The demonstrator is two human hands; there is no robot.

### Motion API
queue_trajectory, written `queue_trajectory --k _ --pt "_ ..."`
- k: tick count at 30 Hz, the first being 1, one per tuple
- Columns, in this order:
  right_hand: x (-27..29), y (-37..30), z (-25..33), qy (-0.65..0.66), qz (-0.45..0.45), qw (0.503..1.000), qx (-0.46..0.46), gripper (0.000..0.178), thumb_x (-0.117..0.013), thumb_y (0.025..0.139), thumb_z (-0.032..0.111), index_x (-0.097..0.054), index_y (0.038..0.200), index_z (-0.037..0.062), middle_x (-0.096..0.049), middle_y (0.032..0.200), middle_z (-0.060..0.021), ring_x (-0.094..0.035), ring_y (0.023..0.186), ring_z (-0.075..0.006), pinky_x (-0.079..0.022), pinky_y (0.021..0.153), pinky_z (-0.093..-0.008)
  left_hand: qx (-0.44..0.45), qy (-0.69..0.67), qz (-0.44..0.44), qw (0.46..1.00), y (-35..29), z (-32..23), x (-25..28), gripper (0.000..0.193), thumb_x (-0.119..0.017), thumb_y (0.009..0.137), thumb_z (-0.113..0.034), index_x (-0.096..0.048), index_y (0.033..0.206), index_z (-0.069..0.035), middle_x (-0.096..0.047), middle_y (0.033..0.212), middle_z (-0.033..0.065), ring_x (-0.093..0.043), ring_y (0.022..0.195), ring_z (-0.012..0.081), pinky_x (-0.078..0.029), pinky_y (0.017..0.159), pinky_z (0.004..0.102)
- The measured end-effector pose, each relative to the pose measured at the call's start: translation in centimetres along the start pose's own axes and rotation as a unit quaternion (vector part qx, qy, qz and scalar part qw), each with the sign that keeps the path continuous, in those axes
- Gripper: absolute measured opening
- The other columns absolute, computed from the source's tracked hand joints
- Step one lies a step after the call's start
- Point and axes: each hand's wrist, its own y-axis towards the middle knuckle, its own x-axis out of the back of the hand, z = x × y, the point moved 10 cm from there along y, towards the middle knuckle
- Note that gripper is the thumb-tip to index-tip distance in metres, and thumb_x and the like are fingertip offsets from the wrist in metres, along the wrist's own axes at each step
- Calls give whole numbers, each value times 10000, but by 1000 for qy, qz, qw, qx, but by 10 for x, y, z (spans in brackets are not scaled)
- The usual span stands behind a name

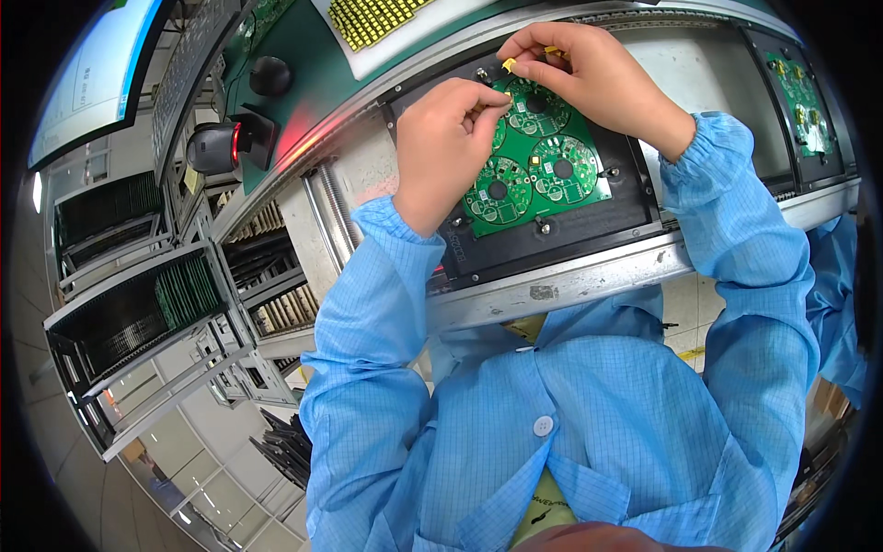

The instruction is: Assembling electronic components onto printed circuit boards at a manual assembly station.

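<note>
A green circuit board panel (532, 213) with several round sections lies in a black carrier frame (589, 239) in front of me. My left hand (446, 138) is over the board's left side, its thumb and forefinger pinched at a small yellow component that shows only as a speck at the tips. Above the board's far edge, my right hand (589, 74) grips a yellow component (509, 65) between thumb and forefinger. More yellow pieces (555, 52) show under its curled fingers. One yellow-topped component (535, 161) sits on the board between the round sections.
A white tray (377, 60) with rows of yellow components stands beyond the metal rail (552, 290). Another carrier with a board (800, 106) is at the right. A scanner with a red light (216, 147), black mouse (269, 76), monitor (92, 74) and board rack (138, 322) stand left.
</note>
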Motion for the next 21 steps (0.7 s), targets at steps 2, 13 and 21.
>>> queue_trajectory --k 2,13,21 --pt "3 -1 4 -5 -13 1000 26 186 -680 998 122 -713 1151 21 -692 883 -43 -595 790 -68 -503 709 -252 18 1 9 1000 0 2 -3 102 -765 825 -22 -757 918 -65 -715 858 90 -697 714 246 -553 632 340" --pt "0 -6 23 -132 -18 980 147 181 -715 931 131 -727 1092 48 -708 934 -100 -666 807 -261 -533 715 -384 182 -201 17 962 -11 32 13 228 -755 899 -13 -746 1126 -11 -767 1063 119 -736 950 181 -603 855 307" --pt "-10 -8 32 -221 -13 962 161 160 -704 912 165 -735 1044 81 -673 905 -83 -658 902 -314 -538 781 -428 323 -394 34 860 -29 44 8 396 -697 978 -71 -619 1340 72 -726 1222 174 -710 1080 192 -586 942 285"
